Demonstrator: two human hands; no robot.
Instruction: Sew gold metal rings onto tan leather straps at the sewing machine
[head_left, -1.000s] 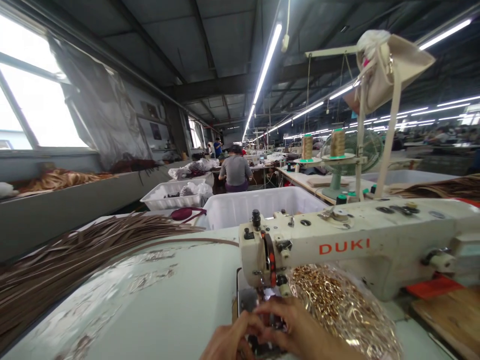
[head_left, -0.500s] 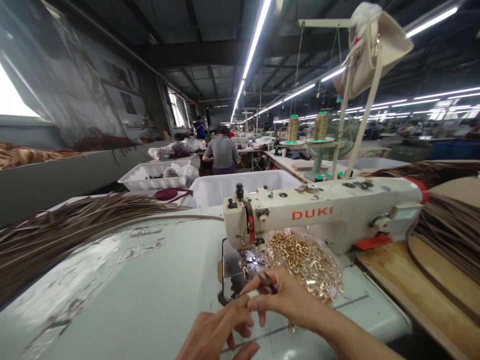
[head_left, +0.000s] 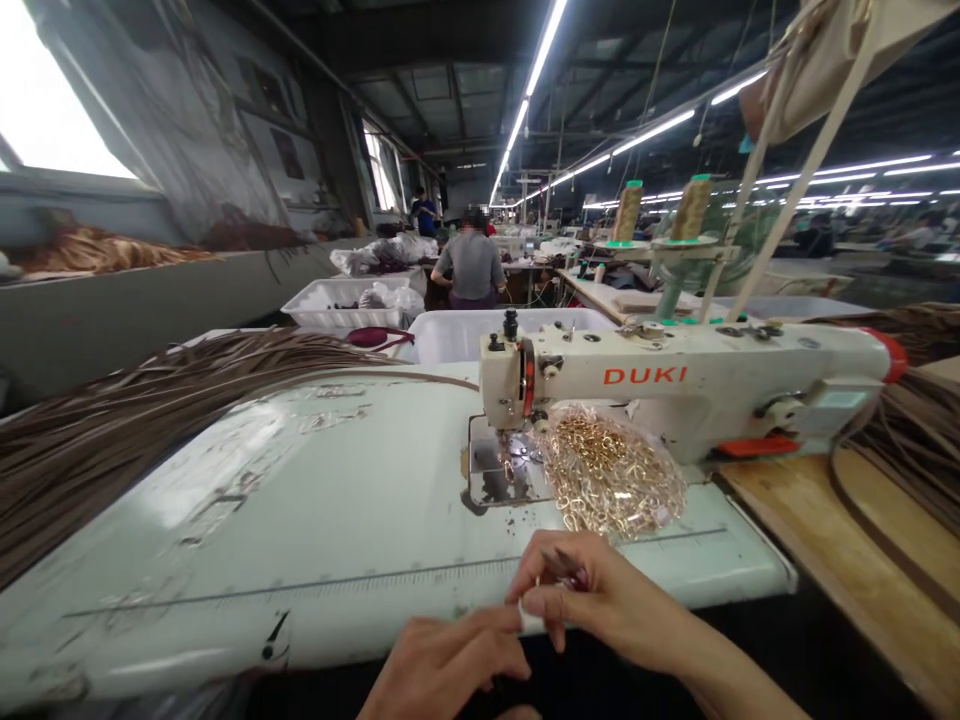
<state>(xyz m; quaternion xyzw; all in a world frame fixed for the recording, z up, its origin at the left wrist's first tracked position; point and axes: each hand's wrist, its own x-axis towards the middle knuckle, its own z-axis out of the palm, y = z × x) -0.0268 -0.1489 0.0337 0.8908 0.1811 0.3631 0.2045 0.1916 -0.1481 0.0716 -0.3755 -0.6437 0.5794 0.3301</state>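
My right hand (head_left: 592, 600) hovers at the near edge of the pale sewing table (head_left: 315, 520), fingers pinched round small dark snips whose tips poke out by the thumb. My left hand (head_left: 442, 665) is just below and left of it, fingers curled toward the right hand's fingertips; what it holds is hidden. Beyond them a white DUKI sewing machine (head_left: 675, 385) stands on the table, and a clear bag of gold metal rings (head_left: 607, 470) lies under its arm beside the needle plate (head_left: 499, 475).
A thick bundle of brown straps (head_left: 135, 420) fans across the table's left. More brown straps (head_left: 915, 430) and a wooden board (head_left: 840, 530) lie right. White bins (head_left: 457, 335) sit behind the machine; a person (head_left: 471, 270) sits farther back. Thread cones (head_left: 691, 210) stand on a rack.
Both hands pulled back from the needle area toward the table's near edge. The view tilted down and back, showing more of the table front.
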